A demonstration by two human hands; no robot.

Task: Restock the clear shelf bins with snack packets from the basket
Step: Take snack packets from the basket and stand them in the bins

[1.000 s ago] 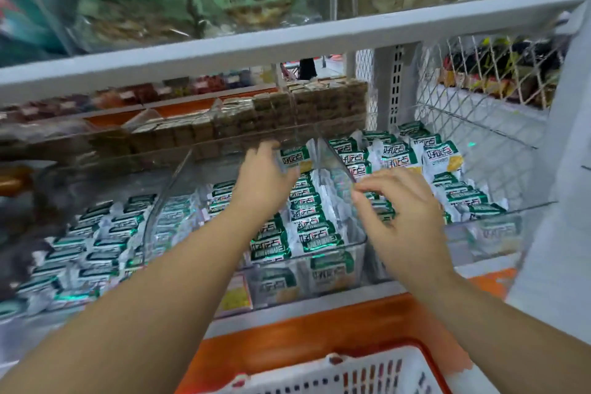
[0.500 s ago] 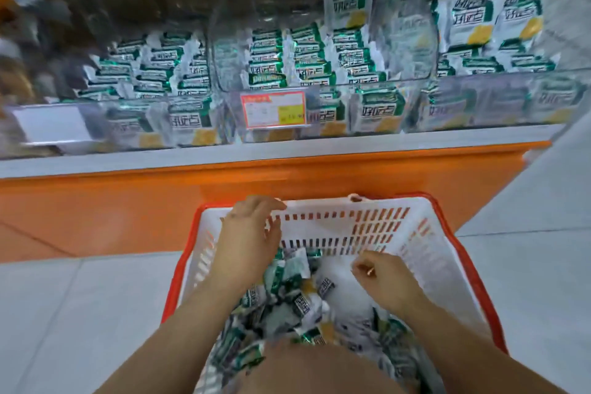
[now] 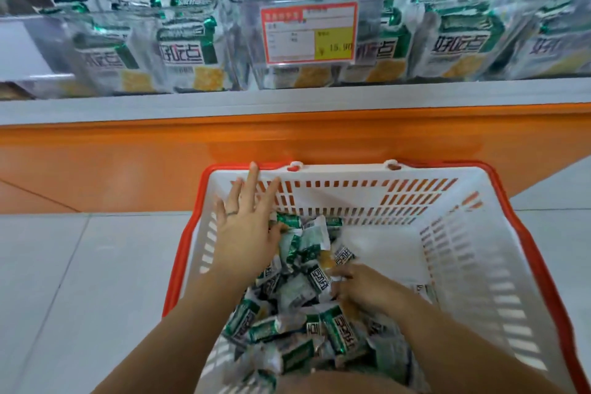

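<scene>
Pale grey tiled floor meets an orange shelf base. Far, clear plastic shelf bins stand stocked. Near, a white slotted basket with red rim holds loose green-and-white foil snack packets. Left hand is over them, fingers splayed and released. Right hand curls into the pile; grasp cannot be told.

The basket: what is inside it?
Green-and-white snack packets lie heaped in the basket, toward its left side. The left hand and the right hand reach in and cover some packets; the basket floor under the heap is hidden.
</scene>
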